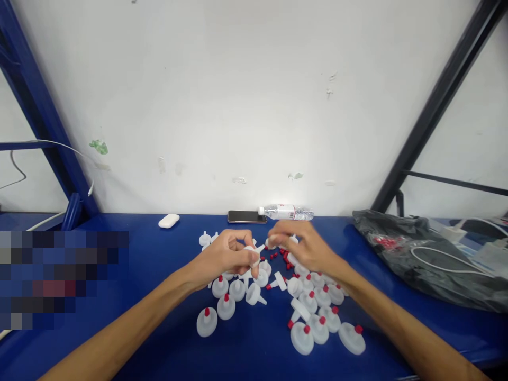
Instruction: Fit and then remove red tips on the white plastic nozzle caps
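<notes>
My left hand [234,253] pinches a white nozzle cap [251,256], its narrow spout pointing right toward my other hand. My right hand [299,242], slightly blurred, is closed with curled fingers just right of that spout; whatever its fingertips hold, if anything, cannot be made out. Beneath and behind the right hand lie several small loose red tips [286,259]. Around both hands are many white nozzle caps. Some wear a red tip on the spout, like the cap [207,324] at front left and another cap [351,339] at front right. Others have bare spouts, such as the tipped-over cap [254,294].
At the back by the wall lie a white earphone case [169,220], a dark phone [246,217] and a clear water bottle [293,212] on its side. To the right, a dark grey plastic bag [397,264] carries a cable and a packet of red pieces. Metal posts flank the blue table [166,328].
</notes>
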`<state>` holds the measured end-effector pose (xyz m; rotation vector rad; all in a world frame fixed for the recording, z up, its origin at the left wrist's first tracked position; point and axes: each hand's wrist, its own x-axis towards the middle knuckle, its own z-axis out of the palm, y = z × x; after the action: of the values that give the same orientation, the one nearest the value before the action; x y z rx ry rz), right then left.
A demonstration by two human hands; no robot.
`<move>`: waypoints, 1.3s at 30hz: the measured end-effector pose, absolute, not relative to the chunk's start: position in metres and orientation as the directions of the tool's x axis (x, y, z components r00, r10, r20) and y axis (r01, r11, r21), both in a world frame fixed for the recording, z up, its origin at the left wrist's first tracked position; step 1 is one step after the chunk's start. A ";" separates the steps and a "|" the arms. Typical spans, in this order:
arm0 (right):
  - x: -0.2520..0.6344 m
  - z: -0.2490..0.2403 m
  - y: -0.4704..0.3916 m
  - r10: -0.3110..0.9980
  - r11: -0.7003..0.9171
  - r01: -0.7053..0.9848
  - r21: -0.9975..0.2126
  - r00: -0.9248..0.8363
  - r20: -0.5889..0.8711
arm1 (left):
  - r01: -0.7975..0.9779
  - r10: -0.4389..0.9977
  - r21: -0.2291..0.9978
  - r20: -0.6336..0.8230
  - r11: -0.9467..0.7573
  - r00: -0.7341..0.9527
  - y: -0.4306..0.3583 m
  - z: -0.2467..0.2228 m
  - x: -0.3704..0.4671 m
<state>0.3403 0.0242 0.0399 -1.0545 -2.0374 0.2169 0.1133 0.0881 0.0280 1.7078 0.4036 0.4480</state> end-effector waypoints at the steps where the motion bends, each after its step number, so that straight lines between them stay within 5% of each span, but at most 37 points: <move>1: 0.348 0.043 0.025 0.753 0.610 0.622 -0.490 -0.264 0.603 | 0.048 0.505 0.978 0.062 -0.202 0.861 0.089 0.030 0.111; 3: 0.363 0.047 0.029 0.795 0.525 0.674 -0.520 -0.172 0.581 | 0.163 0.587 0.907 0.108 -0.389 0.803 0.089 0.032 0.109; 5: 0.373 0.047 0.035 0.863 0.452 0.722 -0.525 -0.204 0.462 | 0.356 0.657 0.678 0.251 -0.643 0.711 0.089 0.032 0.109; 8: 0.377 0.039 0.042 0.912 0.409 0.769 -0.491 -0.333 0.238 | 0.488 0.567 0.290 0.405 -0.823 0.717 0.089 0.025 0.110; 11: 0.374 0.036 0.043 0.922 0.384 0.778 -0.497 -0.349 0.167 | 0.442 0.477 0.184 0.407 -0.878 0.779 0.089 0.013 0.111; 16: 0.365 0.045 0.031 0.907 0.358 0.729 -0.584 -0.420 0.031 | 0.421 0.450 0.168 0.449 -0.891 0.772 0.088 0.008 0.113; 20: 0.355 0.044 0.025 0.869 0.394 0.772 -0.499 -0.490 -0.073 | 0.402 0.433 0.171 0.466 -0.900 0.772 0.087 0.012 0.115; 26: 0.356 0.047 0.027 0.901 0.361 0.655 -0.664 -0.428 0.067 | 0.340 0.446 0.298 0.458 -0.892 0.769 0.081 0.014 0.115; 31: 0.350 0.038 0.033 0.921 0.312 0.353 -0.882 -0.338 0.191 | 0.275 0.499 0.444 0.538 -0.853 0.680 0.083 0.010 0.118; 39: 0.337 0.019 0.036 0.917 0.282 0.225 -0.933 -0.349 0.193 | 0.231 0.447 0.393 0.657 -0.890 0.607 0.086 0.005 0.123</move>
<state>0.3367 0.0364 0.0191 -1.0404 -1.7627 1.1056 0.1229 0.0855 0.0049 2.5671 0.5537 1.1582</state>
